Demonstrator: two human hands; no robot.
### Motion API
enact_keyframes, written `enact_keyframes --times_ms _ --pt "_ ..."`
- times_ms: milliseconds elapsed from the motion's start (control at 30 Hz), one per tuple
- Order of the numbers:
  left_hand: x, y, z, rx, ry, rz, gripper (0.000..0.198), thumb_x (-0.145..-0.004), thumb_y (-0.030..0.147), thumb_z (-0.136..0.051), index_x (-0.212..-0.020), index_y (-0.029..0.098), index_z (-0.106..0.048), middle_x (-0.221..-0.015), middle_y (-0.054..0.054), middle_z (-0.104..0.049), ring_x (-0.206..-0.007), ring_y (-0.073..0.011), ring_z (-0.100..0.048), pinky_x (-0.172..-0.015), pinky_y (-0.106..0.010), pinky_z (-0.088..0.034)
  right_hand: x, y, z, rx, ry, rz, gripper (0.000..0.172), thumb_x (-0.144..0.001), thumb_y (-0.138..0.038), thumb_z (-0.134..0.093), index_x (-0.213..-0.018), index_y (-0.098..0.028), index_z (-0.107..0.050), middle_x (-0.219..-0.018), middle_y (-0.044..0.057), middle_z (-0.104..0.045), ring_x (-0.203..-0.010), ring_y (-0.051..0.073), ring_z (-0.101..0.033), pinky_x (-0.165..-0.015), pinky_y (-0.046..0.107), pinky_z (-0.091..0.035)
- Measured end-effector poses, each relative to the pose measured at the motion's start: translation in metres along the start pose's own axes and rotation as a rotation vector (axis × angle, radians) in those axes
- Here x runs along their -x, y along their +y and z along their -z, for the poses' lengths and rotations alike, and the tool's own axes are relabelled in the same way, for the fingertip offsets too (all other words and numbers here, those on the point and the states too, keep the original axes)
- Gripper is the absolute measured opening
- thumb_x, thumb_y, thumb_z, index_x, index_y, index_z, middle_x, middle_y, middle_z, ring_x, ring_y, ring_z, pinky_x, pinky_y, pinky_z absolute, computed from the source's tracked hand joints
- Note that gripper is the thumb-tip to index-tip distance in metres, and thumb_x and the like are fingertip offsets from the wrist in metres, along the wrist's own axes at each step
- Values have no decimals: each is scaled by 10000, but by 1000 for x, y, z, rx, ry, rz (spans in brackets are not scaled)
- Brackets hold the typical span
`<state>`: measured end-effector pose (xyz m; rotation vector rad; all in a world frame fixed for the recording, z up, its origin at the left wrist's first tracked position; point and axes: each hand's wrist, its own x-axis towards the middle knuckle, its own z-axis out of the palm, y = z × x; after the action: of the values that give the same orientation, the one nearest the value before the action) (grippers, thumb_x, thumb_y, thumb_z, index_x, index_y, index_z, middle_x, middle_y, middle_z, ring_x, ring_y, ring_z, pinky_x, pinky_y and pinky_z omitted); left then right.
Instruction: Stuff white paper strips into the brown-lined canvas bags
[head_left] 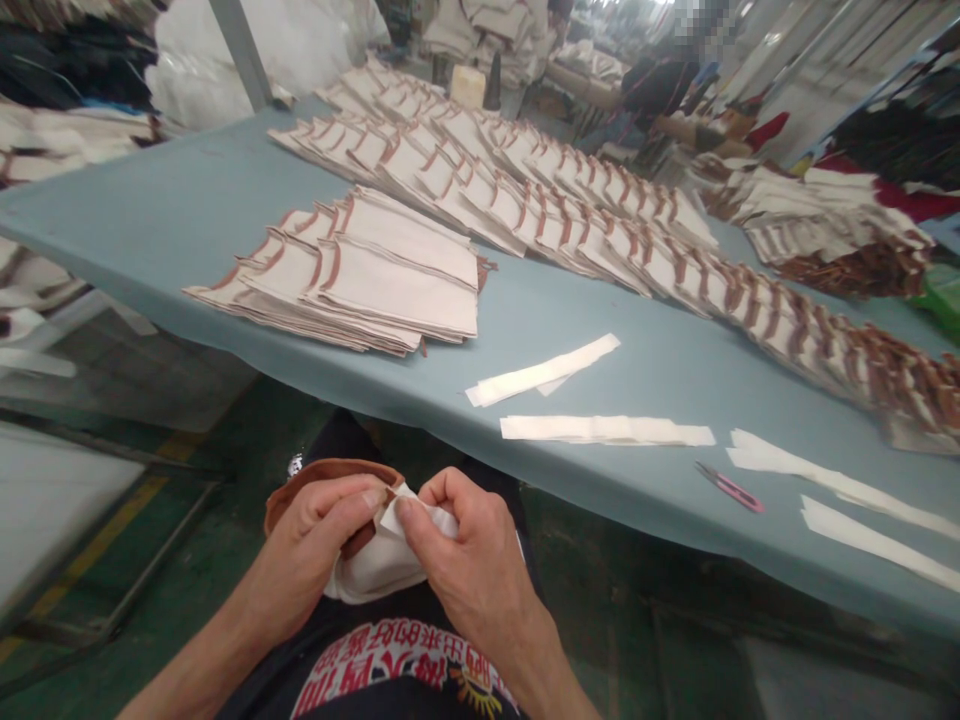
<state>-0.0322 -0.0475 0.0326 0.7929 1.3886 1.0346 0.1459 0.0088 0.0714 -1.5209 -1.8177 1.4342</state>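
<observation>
Over my lap, in front of the table edge, I hold a cream fabric piece (pixel 375 578) with a brown edge band. My left hand (pixel 330 520) pinches it near the brown trim, fingers closed. Close beside it, my right hand (pixel 469 530) grips a white part of the same piece between thumb and bent fingers. Whether that white part is a separate strip, I cannot tell. The fingertips of both hands nearly meet. Part of the fabric is hidden behind my hands.
On the blue-green table (pixel 172 210) lie a stack of cream pieces with brown edging (pixel 397 270), long overlapping rows of similar pieces (pixel 525 210), white strips (pixel 607 430) and pink thread snips (pixel 731 488). A metal post (pixel 241 55) rises at the far left. A person (pixel 664 75) is in the background.
</observation>
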Motion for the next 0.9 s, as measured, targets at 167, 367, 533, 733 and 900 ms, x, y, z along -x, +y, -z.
enact_keyframes --times_ms 167,367,533,733,900 --pt "3 4 4 -34 -49 -23 392 -918 561 -768 -863 176 -819 -741 -37 -731 -635 -183 -604 -559 -243 -469 0 0 0 2 -2 4 291 -930 -461 -642 -741 -256 -562 -634 -36 -557 -598 160 -500 -609 285 -325" --pt "14 5 -7 -295 87 -176 269 -955 415 -668 -868 216 -826 -777 -25 -791 -686 -215 -703 -614 -254 -533 3 3 -3 -40 20 2 288 -910 -487 -630 -753 -255 -563 -652 -31 -574 -611 165 -514 -611 286 -329" --pt "20 -6 -12 -392 169 -286 260 -971 363 -631 -818 233 -796 -917 -29 -827 -780 -230 -746 -683 -254 -562 5 10 -8 -127 -14 29 313 -903 -502 -655 -747 -254 -544 -622 -51 -538 -569 147 -468 -574 278 -316" --pt "20 -3 -13 -387 192 -325 261 -959 321 -609 -749 237 -737 -712 10 -709 -639 -191 -626 -622 -262 -492 -3 23 -17 -471 -212 -20 475 -911 -644 -720 -772 -248 -497 -628 -80 -457 -568 107 -359 -548 244 -282" --pt "20 -6 -11 -407 121 -285 272 -911 274 -545 -678 226 -677 -625 27 -650 -584 -167 -580 -556 -260 -410 -13 30 -18 -656 -485 -147 735 -708 -883 -838 -738 -246 -473 -621 -95 -426 -552 79 -287 -525 225 -254"
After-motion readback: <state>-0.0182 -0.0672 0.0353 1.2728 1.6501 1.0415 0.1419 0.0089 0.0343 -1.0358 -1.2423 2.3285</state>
